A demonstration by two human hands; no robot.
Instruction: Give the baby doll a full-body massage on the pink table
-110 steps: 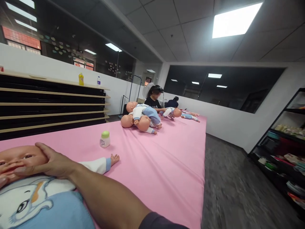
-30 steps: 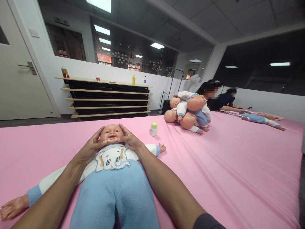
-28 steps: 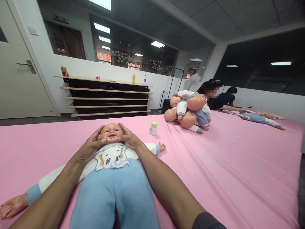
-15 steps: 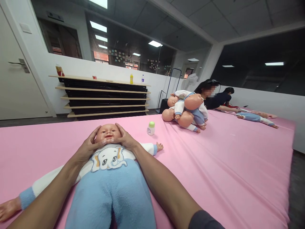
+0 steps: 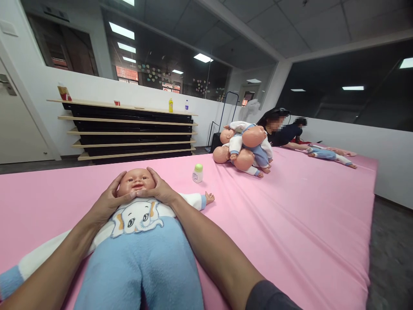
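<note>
A baby doll [image 5: 138, 254] lies on its back on the pink-covered table, in a white top with an elephant face and blue trousers. Its head points away from me and its arms are spread out. My left hand [image 5: 111, 199] cups one side of the doll's head, thumb along the chin. Against the other cheek, my right hand [image 5: 161, 189] holds the head the same way. Both thumb tips meet or nearly meet below the mouth. Beyond the doll's outstretched hand stands a small white bottle with a green cap [image 5: 198, 173].
A pile of baby dolls [image 5: 247, 148] sits at the table's far edge. Behind it are two people, with another doll [image 5: 329, 155] lying near them. A stack of black and wooden boards [image 5: 132, 129] stands by the wall. The pink table [image 5: 284, 224] ends at the right.
My view has turned slightly right, so everything sits further left. My right thumb has slid inward along the doll's chin towards the left thumb. Both hands stay on the head.
</note>
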